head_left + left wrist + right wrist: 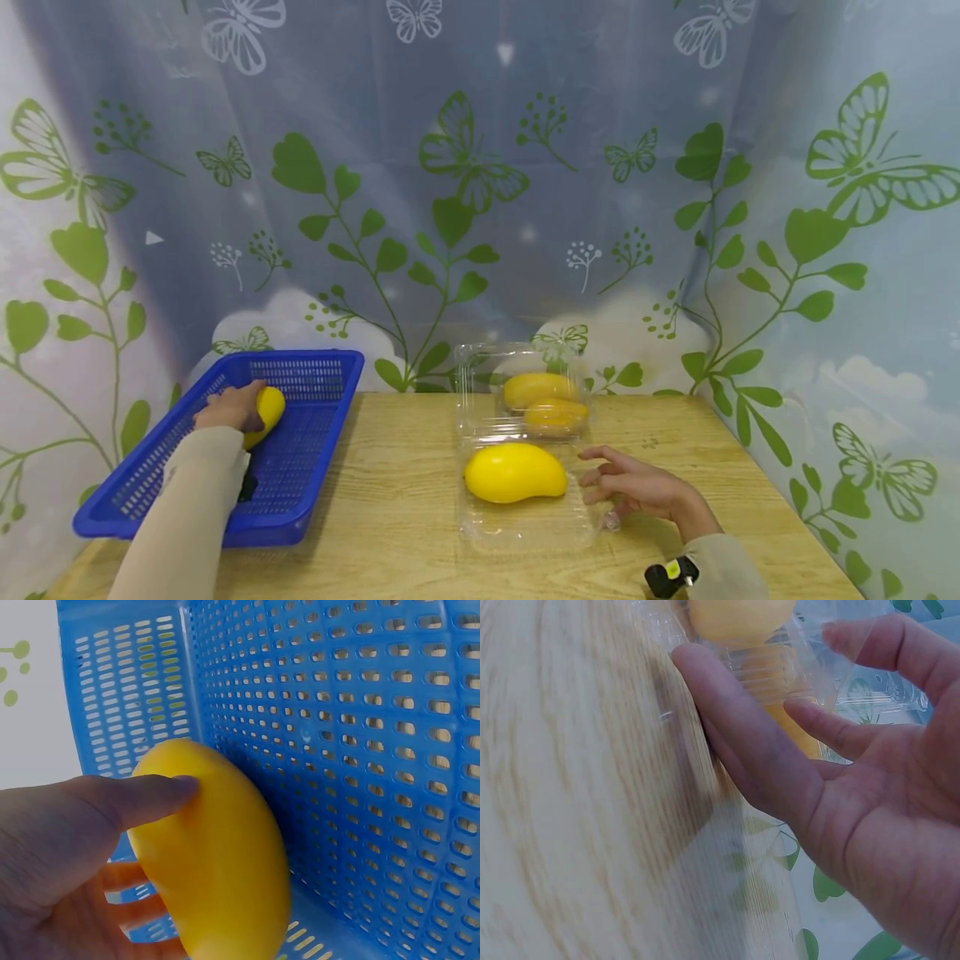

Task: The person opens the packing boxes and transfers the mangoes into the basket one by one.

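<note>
My left hand (231,408) grips a yellow mango (217,847) inside the blue plastic basket (347,408), its thumb laid across the top and its other fingers round the far side. A clear plastic clamshell box (525,533) lies with its lid raised, and one yellow mango (515,473) rests in its base. Through the clear lid (480,375) two more yellow mangoes (538,390) show. At the right edge of the box is my right hand (637,486), fingers loosely spread and holding nothing; in the right wrist view its fingertips are right at the box's side.
The basket stands on the left of the wooden table (397,500), its raised walls around the left hand. A curtain (480,275) with butterflies and leaves hangs behind the table and on both sides. A small black device (670,577) sits on the right wrist.
</note>
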A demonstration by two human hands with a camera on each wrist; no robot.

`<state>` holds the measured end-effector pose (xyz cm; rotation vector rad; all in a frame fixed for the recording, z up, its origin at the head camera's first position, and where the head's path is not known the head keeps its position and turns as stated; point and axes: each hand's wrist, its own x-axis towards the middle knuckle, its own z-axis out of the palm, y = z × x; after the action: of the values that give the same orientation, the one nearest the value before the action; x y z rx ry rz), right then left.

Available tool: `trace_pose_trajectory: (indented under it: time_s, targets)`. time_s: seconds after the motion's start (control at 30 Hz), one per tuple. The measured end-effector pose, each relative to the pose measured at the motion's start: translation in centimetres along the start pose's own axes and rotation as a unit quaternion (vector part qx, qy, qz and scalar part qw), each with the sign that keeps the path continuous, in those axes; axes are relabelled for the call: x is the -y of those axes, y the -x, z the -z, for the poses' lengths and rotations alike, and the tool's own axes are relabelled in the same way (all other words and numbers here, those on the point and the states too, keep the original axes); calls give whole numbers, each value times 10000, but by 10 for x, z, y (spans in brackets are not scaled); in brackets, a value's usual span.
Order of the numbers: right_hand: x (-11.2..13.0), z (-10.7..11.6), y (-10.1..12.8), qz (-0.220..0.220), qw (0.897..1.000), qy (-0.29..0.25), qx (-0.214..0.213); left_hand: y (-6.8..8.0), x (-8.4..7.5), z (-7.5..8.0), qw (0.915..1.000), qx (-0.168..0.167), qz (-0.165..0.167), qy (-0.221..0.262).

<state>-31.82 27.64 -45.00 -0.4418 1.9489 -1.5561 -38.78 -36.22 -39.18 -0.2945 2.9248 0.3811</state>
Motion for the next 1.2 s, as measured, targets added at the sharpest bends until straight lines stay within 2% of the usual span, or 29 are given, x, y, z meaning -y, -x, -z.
trace_pose_trajectory:
  time_s: [0.23,0.57,0.87,1.2]
  targets:
    - [0,0,1,11,10000,-19,41,8,-1,2,9997,4,-116,208]
    - [2,-1,0,-83,10000,-36,12,12,-7,5,9995,167,1,253]
    - [3,-1,0,-101,9999,-44,-39,14,-8,7,9991,148,64,405]
    - [2,-2,0,-18,10000,-2,-48,13,-12,14,9992,25,-281,282]
